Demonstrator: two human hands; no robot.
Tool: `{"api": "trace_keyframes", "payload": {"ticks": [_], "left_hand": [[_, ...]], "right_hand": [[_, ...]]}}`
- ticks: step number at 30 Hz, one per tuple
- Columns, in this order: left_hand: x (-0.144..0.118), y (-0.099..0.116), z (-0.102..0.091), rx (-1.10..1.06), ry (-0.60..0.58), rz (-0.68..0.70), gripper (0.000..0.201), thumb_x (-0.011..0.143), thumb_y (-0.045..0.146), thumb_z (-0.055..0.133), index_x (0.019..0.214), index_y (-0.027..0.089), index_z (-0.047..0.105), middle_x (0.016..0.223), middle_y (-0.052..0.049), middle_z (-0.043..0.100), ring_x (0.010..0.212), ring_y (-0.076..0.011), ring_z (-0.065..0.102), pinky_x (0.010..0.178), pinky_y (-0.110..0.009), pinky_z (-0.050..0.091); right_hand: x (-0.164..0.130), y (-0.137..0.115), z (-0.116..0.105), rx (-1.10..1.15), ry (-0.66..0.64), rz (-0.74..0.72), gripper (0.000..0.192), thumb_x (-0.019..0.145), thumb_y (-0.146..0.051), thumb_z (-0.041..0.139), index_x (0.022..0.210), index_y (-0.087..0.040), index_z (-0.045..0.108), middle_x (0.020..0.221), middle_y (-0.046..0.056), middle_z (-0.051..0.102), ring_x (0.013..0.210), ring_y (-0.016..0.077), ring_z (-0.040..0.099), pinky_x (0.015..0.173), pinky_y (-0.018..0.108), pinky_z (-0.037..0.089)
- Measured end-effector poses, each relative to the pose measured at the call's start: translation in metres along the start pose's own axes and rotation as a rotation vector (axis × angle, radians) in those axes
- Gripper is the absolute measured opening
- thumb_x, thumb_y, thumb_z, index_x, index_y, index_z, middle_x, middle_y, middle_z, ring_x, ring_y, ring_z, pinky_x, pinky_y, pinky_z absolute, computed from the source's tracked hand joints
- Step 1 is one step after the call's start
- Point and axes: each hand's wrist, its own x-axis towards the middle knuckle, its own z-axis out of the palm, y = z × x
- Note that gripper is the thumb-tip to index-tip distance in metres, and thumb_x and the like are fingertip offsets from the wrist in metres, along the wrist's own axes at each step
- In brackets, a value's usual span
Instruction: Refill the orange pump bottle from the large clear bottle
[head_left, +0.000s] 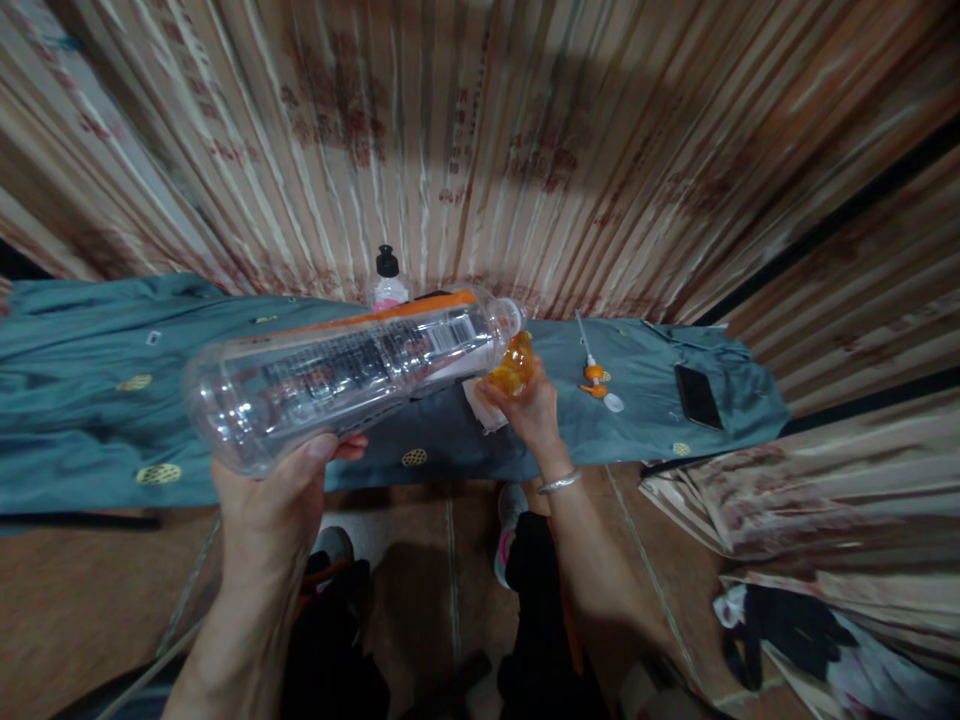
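Observation:
My left hand (274, 500) is wrapped under the base end of a large clear plastic bottle (360, 368) with an orange-edged printed label. The bottle lies tilted nearly level, its uncapped mouth pointing right. Right at that mouth is a small amber-yellow bottle (514, 366), gripped by my right hand (531, 408). Whether the two bottle necks touch I cannot tell. Beneath the amber bottle a whitish piece (486, 412) shows, partly hidden. To the right, an orange pump head (594, 374) with a clear tube lies near a small white round disc (613, 402).
A green-blue cloth (75, 400) covers the narrow table. Behind the large bottle stands a bottle with a black cap (387, 265). A dark phone (698, 396) lies toward the right end. Pleated curtains (465, 130) hang at the back and right. Dark clothes (795, 630) lie lower right.

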Motion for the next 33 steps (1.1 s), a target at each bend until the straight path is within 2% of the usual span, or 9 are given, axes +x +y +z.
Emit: {"api": "trace_keyframes", "payload": {"ticks": [11, 17, 30, 33], "left_hand": [[-0.0011, 0.0000, -0.0001, 0.017, -0.010, 0.019, 0.013, 0.051, 0.016, 0.076, 0.062, 0.020, 0.072, 0.054, 0.001, 0.071, 0.042, -0.0136, 0.064, 0.040, -0.021, 0.056], [-0.0010, -0.0004, 0.0011, 0.014, -0.018, 0.020, 0.019, 0.051, 0.015, 0.076, 0.069, 0.020, 0.073, 0.057, 0.002, 0.072, 0.043, -0.0134, 0.065, 0.042, -0.021, 0.057], [-0.0011, 0.0020, 0.0018, 0.015, -0.005, 0.013, 0.015, 0.049, 0.015, 0.076, 0.060, 0.021, 0.068, 0.055, 0.001, 0.071, 0.042, -0.0139, 0.064, 0.040, -0.021, 0.057], [-0.0017, 0.0017, 0.0007, 0.024, -0.008, 0.007, 0.016, 0.050, 0.016, 0.077, 0.064, 0.021, 0.071, 0.055, 0.001, 0.071, 0.043, -0.0139, 0.064, 0.042, -0.021, 0.057]], "right_hand": [[0.0005, 0.0026, 0.0014, -0.002, 0.010, -0.011, 0.071, 0.064, -0.045, 0.086, 0.122, -0.017, 0.058, 0.107, 0.012, 0.076, 0.095, 0.0314, 0.073, 0.083, 0.044, 0.057], [0.0005, 0.0000, -0.0007, -0.008, -0.010, 0.001, 0.071, 0.064, -0.044, 0.085, 0.124, -0.017, 0.057, 0.110, 0.012, 0.075, 0.097, 0.0306, 0.073, 0.084, 0.043, 0.058], [-0.0001, 0.0023, 0.0002, 0.015, -0.003, -0.020, 0.069, 0.065, -0.046, 0.085, 0.122, -0.018, 0.057, 0.108, 0.011, 0.076, 0.095, 0.0300, 0.073, 0.084, 0.041, 0.057], [-0.0004, 0.0021, 0.0002, 0.020, 0.001, -0.018, 0.071, 0.065, -0.046, 0.086, 0.123, -0.017, 0.057, 0.108, 0.012, 0.076, 0.095, 0.0299, 0.073, 0.084, 0.041, 0.057]]}}
